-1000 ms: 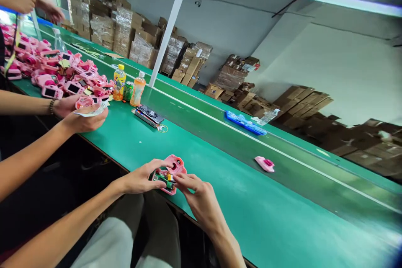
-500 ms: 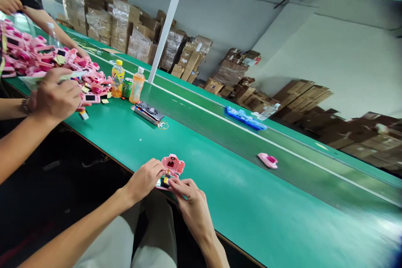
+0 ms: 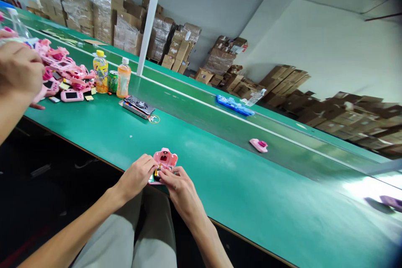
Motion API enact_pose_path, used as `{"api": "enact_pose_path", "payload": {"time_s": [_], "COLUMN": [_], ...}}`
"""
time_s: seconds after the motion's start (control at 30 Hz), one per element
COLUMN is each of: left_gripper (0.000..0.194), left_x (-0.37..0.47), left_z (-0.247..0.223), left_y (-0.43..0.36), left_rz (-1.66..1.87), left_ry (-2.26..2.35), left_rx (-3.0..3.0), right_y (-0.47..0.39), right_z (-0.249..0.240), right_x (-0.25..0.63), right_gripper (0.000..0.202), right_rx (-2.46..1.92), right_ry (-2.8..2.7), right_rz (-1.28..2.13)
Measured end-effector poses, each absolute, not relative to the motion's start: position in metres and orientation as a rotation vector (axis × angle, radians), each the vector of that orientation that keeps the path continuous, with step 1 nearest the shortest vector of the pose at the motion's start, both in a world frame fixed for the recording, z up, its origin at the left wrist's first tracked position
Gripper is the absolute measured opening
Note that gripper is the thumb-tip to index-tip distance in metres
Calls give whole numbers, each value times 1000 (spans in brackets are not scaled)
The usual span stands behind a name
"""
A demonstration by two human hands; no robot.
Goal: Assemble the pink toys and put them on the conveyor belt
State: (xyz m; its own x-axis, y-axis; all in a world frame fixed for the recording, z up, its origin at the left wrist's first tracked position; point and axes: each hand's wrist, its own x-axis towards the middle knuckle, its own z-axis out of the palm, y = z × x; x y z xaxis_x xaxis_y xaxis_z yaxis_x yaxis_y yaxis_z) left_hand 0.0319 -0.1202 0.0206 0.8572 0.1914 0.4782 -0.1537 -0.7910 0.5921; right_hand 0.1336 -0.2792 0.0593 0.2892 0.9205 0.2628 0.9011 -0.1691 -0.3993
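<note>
At the near edge of the green table lies an opened pink toy camera [image 3: 165, 158], its shell half standing up and its inner parts showing. My left hand [image 3: 137, 174] pinches the left side of the camera, where the two halves meet. Across from it, my right hand [image 3: 179, 182] has its fingers closed over the inside, at a small yellow and black part [image 3: 157, 172], likely the battery. The fingertips of both hands cover much of the inside. Thin wires run between the shell halves.
A pink camera [image 3: 259, 145] lies on the conveyor belt, with a blue tray [image 3: 235, 105] beyond. Two drink bottles [image 3: 123, 78], a green can [image 3: 112, 81] and a phone-topped stack [image 3: 137, 106] stand left. Past them are piled pink cameras [image 3: 72, 95] and a co-worker's hand [image 3: 20, 71].
The view has swung to the right. My right fingers have pressed further into the opened camera, over the yellow part. The co-worker's hand now sits at the left edge of view.
</note>
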Motion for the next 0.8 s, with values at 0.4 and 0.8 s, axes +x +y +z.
{"api": "enact_pose_path", "payload": {"time_s": [0.4,0.8], "left_gripper": [44,45], "left_x": [13,11], "left_z": [6,-4], "left_y": [-117,-115], "left_rz": [707,862], "left_ry": [-183,-116], "left_rx": [2562,2665], "right_y": [-294,-221], "right_z": [30,131], "right_x": [133,176], "right_gripper": [31,41], "right_rx": [-2164,-2670], "right_ry": [-1598,-948], "right_rz": [-481,126]}}
